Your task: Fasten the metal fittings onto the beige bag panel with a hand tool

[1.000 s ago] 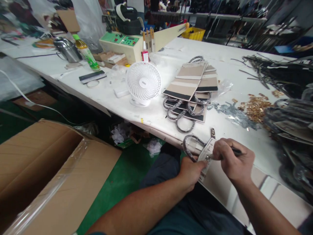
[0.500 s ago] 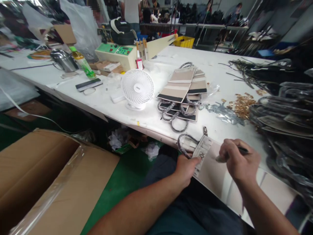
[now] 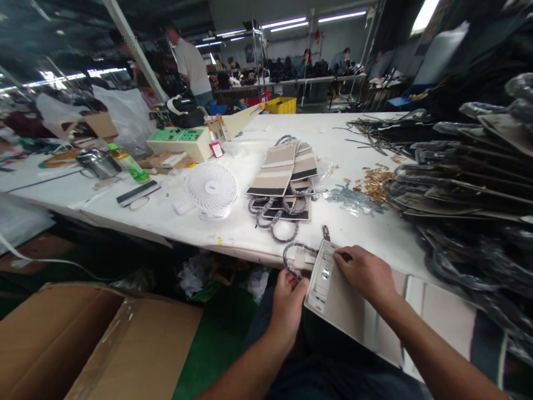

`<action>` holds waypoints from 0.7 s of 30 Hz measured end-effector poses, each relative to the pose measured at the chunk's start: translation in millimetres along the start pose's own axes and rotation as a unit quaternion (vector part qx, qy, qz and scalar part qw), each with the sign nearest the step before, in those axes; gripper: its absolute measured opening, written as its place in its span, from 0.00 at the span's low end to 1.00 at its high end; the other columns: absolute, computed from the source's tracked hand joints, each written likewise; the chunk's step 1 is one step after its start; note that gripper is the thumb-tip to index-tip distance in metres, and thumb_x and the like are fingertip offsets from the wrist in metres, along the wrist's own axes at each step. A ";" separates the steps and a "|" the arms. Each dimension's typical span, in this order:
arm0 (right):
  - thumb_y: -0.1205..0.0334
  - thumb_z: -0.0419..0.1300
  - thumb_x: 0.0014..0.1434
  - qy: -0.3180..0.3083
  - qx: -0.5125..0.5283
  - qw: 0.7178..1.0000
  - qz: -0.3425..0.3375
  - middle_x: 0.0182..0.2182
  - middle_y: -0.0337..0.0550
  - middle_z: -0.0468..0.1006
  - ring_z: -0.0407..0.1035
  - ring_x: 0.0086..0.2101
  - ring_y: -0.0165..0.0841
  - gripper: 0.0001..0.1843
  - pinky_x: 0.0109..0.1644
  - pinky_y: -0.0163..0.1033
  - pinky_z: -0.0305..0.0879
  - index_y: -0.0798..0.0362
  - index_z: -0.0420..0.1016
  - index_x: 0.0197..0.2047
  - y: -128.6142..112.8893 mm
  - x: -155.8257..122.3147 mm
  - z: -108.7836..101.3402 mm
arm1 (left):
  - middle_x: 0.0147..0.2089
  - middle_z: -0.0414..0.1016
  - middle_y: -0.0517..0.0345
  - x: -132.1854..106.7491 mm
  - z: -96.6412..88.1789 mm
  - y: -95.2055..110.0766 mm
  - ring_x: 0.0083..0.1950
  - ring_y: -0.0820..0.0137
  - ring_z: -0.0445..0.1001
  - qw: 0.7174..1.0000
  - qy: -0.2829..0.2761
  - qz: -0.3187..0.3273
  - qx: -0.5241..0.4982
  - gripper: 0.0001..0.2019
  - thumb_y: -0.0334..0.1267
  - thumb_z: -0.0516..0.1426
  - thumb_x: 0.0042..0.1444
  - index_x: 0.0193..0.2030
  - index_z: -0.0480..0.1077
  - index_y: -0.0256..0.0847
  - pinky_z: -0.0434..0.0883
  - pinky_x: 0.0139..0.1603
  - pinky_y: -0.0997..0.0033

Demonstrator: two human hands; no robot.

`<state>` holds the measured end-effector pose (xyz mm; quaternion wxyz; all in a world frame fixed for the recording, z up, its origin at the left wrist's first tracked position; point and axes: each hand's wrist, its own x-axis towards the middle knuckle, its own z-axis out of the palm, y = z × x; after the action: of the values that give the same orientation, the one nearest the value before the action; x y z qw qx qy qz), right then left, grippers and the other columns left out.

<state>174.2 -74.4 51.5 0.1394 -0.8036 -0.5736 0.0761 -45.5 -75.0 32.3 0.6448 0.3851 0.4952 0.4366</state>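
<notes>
A flat beige paper bag (image 3: 353, 311) lies over the near edge of the white table (image 3: 233, 233), with a white tag (image 3: 322, 275) on its top part and a grey braided handle (image 3: 291, 253) at its end. My left hand (image 3: 291, 300) pinches the bag's left corner beside the handle. My right hand (image 3: 364, 275) rests on the bag just right of the tag, fingers closed round a thin dark tool whose tip barely shows.
A small white fan (image 3: 211, 189) stands mid-table, next to a fanned stack of finished bags (image 3: 283, 172). Brass fittings (image 3: 375, 180) lie further right; a tall pile of dark-handled bags (image 3: 470, 183) fills the right side. An open cardboard box (image 3: 83, 344) sits on the floor at left.
My view has tilted up, so more of the hall shows. My right hand has moved left onto the bag beside the tag. My left hand keeps its hold on the corner.
</notes>
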 end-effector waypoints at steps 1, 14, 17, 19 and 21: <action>0.50 0.59 0.76 -0.008 -0.002 1.000 -0.001 0.54 0.36 0.84 0.80 0.46 0.43 0.14 0.41 0.43 0.68 0.37 0.86 0.53 -1.7 -0.1 -2.1 | 0.60 0.79 0.42 -2.1 -6.0 6.6 0.59 0.57 0.79 0.993 0.036 0.079 0.074 0.31 0.50 0.66 0.57 0.65 0.70 0.38 0.78 0.60 0.58; 0.51 0.58 0.79 0.000 -0.031 0.999 0.017 0.53 0.41 0.84 0.81 0.44 0.44 0.13 0.39 0.43 0.62 0.41 0.85 0.55 -10.8 -8.3 -2.3 | 0.78 0.66 0.47 59.3 26.8 36.0 0.77 0.55 0.65 0.688 -0.245 0.346 0.589 0.32 0.49 0.62 0.69 0.76 0.64 0.41 0.61 0.79 0.45; 0.53 0.59 0.78 0.013 -0.057 0.998 0.002 0.51 0.40 0.83 0.80 0.40 0.41 0.12 0.36 0.42 0.58 0.41 0.84 0.55 -12.8 -12.0 -0.5 | 0.78 0.66 0.48 62.1 21.9 37.6 0.77 0.57 0.65 0.696 -0.253 0.341 0.580 0.33 0.48 0.62 0.69 0.76 0.64 0.40 0.61 0.79 0.48; 0.55 0.60 0.78 0.018 -0.069 0.997 -0.011 0.51 0.40 0.82 0.80 0.39 0.40 0.11 0.35 0.42 0.56 0.42 0.84 0.55 -13.6 -14.2 0.3 | 0.77 0.67 0.48 64.9 19.1 40.1 0.77 0.58 0.65 0.702 -0.265 0.333 0.571 0.33 0.47 0.63 0.68 0.76 0.64 0.40 0.62 0.78 0.49; 0.56 0.61 0.77 0.018 -0.076 0.997 -0.024 0.50 0.39 0.82 0.79 0.39 0.39 0.10 0.34 0.42 0.54 0.42 0.84 0.55 -13.2 -15.5 1.5 | 0.77 0.68 0.49 69.8 17.9 41.9 0.77 0.58 0.66 0.711 -0.274 0.325 0.560 0.33 0.46 0.63 0.67 0.76 0.65 0.41 0.63 0.78 0.50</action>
<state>156.8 -84.8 53.6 0.0899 -0.7990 -0.5944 0.0150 -26.7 3.3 54.0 0.2367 0.9153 0.2955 0.1371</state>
